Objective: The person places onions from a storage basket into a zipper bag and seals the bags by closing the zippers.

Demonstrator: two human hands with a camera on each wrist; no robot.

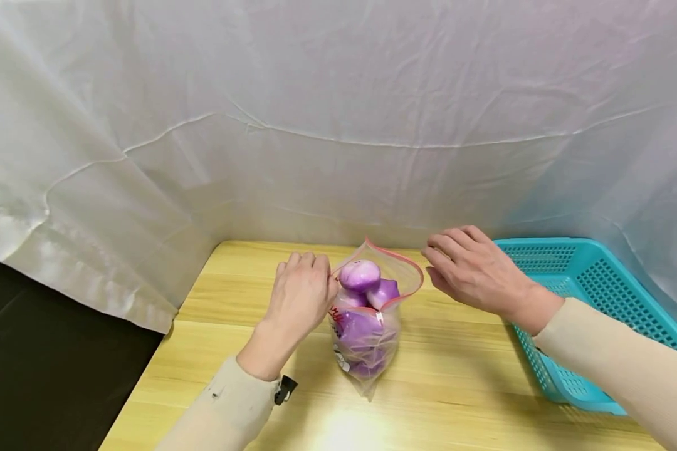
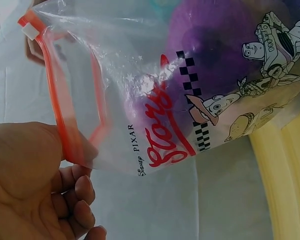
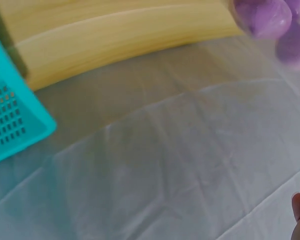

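Observation:
A clear zip bag point(image 1: 367, 351) with a red-orange zip rim stands on the wooden table, its mouth spread wide. Several round purple-and-white, onion-like pieces point(image 1: 360, 275) fill it; I cannot tell their exact kind. My left hand point(image 1: 301, 285) pinches the left edge of the rim between thumb and fingers. In the left wrist view, printed cartoon figures and red lettering show on the bag point(image 2: 165, 115), and a white slider sits on the zip. To the right of the mouth hovers my right hand point(image 1: 474, 269), fingers loosely bent, with nothing visible in its grasp.
A turquoise perforated basket point(image 1: 598, 263) stands at the table's right side, under the right forearm. Behind the yellow wooden table point(image 1: 231, 294) hangs a whitish cloth point(image 1: 338, 125). A dark surface point(image 1: 45, 351) lies at the lower left.

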